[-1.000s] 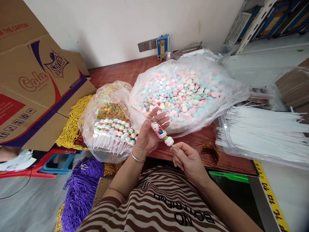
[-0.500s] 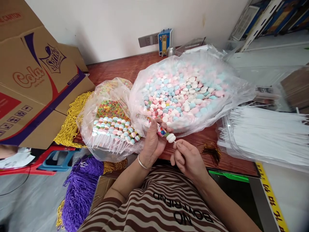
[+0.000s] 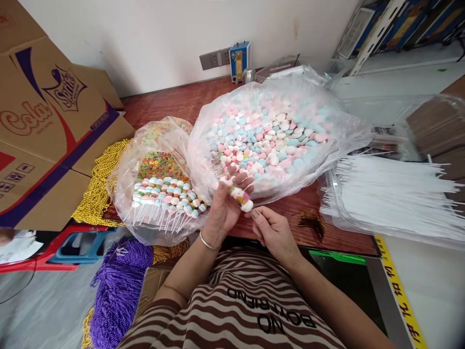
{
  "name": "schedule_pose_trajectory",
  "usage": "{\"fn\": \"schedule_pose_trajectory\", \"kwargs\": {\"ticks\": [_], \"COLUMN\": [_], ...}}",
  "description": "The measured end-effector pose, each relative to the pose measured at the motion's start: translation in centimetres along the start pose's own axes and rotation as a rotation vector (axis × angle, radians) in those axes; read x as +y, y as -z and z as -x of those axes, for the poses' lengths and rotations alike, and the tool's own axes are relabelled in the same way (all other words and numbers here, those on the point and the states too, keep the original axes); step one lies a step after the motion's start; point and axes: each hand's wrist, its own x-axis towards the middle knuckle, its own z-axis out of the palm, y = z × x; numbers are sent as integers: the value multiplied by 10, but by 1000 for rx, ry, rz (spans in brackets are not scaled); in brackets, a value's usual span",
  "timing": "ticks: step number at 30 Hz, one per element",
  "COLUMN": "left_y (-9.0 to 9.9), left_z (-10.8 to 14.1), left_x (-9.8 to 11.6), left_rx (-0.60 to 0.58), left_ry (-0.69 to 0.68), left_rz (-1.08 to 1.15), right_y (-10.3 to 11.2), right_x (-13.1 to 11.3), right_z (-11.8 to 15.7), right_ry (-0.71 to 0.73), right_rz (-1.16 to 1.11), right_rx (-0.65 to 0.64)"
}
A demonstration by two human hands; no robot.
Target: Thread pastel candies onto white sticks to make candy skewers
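A candy skewer (image 3: 240, 196), in a clear sleeve with coloured print, lies slantwise across my left hand (image 3: 225, 203). The thumb and fingers of that hand are around it, the fingertips somewhat apart. A white piece of candy shows at the skewer's lower end. There, the thumb and forefinger of my right hand (image 3: 271, 227) pinch the thin stick, which is mostly hidden. Just beyond my hands lies a big plastic bag of pink, white and blue candies (image 3: 279, 140). Left of my hands, finished-looking candy skewers (image 3: 169, 194) lie in rows on a bag of colourful ring candies (image 3: 158, 165).
White sticks (image 3: 392, 194) fill a clear tray at right. Gold twist ties (image 3: 313, 223) lie on the red-brown table (image 3: 160, 99). A cardboard carton (image 3: 47, 126), gold bead strings (image 3: 98, 179) and purple bead strings (image 3: 118, 295) are at left. A blue device (image 3: 240, 60) stands by the wall.
The candy skewer has turned in my hands, and its printed sleeve now covers more of the candy. My right hand has stayed at the stick end. The view has shifted slightly.
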Motion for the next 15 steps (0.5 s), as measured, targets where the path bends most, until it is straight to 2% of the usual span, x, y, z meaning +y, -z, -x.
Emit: {"fn": "schedule_pose_trajectory", "kwargs": {"ticks": [2, 6, 8, 10, 13, 15], "left_y": [0, -5, -7, -8, -6, -3], "left_z": [-5, -5, -2, 2, 6, 8], "left_x": [9, 12, 8, 3, -3, -7], "left_rx": [-18, 15, 11, -4, -36, -75], "left_ry": [-27, -84, -62, -25, 30, 61], "left_rz": [-11, -26, -8, 3, 0, -4], "right_y": [1, 4, 3, -1, -11, -15], "right_x": [1, 13, 16, 15, 6, 2], "right_z": [2, 4, 6, 8, 11, 10], "right_ry": [78, 486, 538, 399, -22, -205], "right_rz": [126, 640, 688, 452, -223, -554], "right_rx": [0, 167, 185, 132, -82, -185]}}
